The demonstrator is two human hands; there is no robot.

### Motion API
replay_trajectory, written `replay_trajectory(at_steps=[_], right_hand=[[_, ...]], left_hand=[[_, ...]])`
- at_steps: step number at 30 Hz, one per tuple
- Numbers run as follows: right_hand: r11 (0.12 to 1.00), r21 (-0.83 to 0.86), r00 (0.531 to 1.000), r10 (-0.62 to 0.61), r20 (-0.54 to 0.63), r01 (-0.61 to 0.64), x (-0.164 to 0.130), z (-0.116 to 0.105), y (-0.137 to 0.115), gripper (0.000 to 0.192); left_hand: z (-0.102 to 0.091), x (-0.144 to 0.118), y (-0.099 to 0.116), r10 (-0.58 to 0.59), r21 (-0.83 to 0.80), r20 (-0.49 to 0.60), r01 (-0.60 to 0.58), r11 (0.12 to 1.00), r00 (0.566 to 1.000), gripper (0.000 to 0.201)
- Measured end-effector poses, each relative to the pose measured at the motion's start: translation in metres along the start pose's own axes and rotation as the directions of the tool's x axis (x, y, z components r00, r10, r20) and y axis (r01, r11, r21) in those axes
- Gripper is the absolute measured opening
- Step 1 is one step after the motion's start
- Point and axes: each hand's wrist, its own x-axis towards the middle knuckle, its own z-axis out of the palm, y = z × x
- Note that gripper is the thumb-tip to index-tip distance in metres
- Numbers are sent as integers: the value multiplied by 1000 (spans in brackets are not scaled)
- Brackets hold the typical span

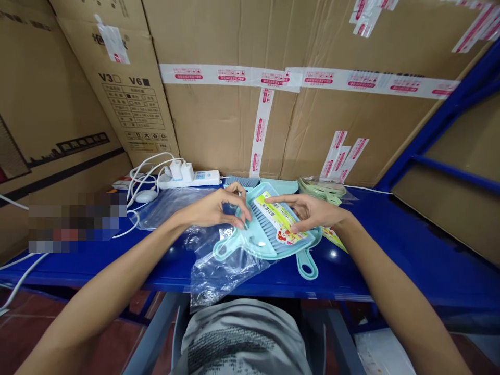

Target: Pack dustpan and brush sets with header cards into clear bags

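A pale turquoise dustpan (253, 240) lies on the blue table in front of me, with a small matching brush (267, 225) on it. A yellow and white printed card (273, 216) rests over the brush bristles. My left hand (230, 205) is closed in a pinch at the dustpan's left side, apparently on clear film of the plastic bag (222, 273), which spreads under the dustpan and over the table's front edge. My right hand (308, 211) lies over the card's right side, index finger and thumb stretched apart and touching it, the other fingers curled.
Behind the dustpan lie another brush (241, 182) and green dustpans in plastic (322, 190). A white power strip (191, 178) with plugs and tangled cables (145, 179) stands at back left. Cardboard (219, 125) walls the back. A blurred patch covers the far left.
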Motion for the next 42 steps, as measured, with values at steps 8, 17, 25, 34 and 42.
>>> replay_trajectory(at_steps=[8,17,25,34,42], right_hand=[[992,129,1000,8,18,-11,23,38,16,90],[973,109,936,-159,-312,202,35,43,28,98],[959,-47,831,-266,-489,279,26,18,22,100],[955,-114,804,-294,-516,275,23,20,19,99],[966,-118,813,-259,-521,232,26,21,22,104]], left_hand=[[3,6,2,85,172,-166,-56,983,982,37],[-77,-22,-6,-52,57,-872,206,977,487,34],[-37,-3,-20,-403,-616,-350,116,779,846,41],[-17,3,-25,-476,-740,-293,119,662,829,36],[-8,5,-33,-525,-758,-295,138,637,798,37]])
